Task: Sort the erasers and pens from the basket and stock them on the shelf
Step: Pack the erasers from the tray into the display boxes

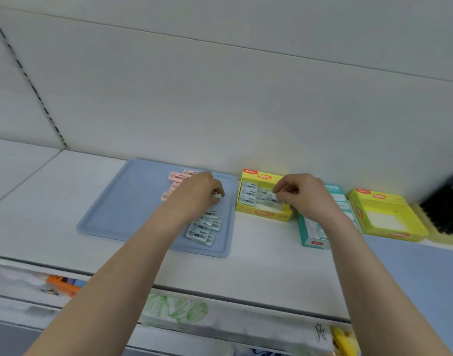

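Up on the white shelf (53, 201), a blue tray (122, 201) lies against the back edge, left of the middle. Pink erasers (176, 176) sit at the tray's back right and pale blue erasers (203, 229) lie in a loose cluster near its front right corner. The left hand (197, 195) hovers over the tray between the two groups, its fingers curled round a small white eraser (217, 196). Just right of the tray, a yellow box (261, 214) stands by the back edge, with wrapped erasers packed inside. The right hand (305, 194) is over this box, its fingertips pinching another eraser (275, 197) at the box's right side. Further right come a teal box (311, 233), partly hidden by the right forearm, then a second yellow box (389, 235). At the shelf's right end stands a blurred row of black pens (446, 204).
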Action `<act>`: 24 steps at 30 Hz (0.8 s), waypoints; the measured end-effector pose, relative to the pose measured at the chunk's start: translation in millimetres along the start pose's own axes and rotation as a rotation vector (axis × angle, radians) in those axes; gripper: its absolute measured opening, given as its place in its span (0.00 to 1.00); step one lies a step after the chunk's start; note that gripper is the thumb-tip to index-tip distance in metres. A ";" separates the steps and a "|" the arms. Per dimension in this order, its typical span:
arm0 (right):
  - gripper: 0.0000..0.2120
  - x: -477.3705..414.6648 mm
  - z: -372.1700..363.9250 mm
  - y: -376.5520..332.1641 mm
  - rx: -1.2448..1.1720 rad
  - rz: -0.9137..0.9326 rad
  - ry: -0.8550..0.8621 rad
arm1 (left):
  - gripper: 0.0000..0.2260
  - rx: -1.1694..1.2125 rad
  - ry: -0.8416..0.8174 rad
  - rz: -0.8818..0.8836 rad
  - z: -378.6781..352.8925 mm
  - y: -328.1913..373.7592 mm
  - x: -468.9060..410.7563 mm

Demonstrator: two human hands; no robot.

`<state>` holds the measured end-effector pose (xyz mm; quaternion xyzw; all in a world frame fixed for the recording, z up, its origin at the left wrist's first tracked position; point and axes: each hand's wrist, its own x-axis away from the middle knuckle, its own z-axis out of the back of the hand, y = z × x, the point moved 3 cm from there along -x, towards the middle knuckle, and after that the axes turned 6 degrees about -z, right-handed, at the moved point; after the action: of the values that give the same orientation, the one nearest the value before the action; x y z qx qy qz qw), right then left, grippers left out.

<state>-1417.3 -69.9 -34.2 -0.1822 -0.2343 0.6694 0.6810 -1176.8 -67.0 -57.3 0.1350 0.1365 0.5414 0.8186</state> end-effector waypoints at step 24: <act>0.06 -6.9 -6.4 -6.4 -0.463 0.000 0.010 | 0.11 0.532 0.170 -0.082 -6.5 50.8 -37.8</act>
<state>-1408.3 -76.5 -36.4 -0.3369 -0.3781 0.5969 0.6222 -1236.6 -82.2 -41.6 0.2934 0.3474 0.4623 0.7613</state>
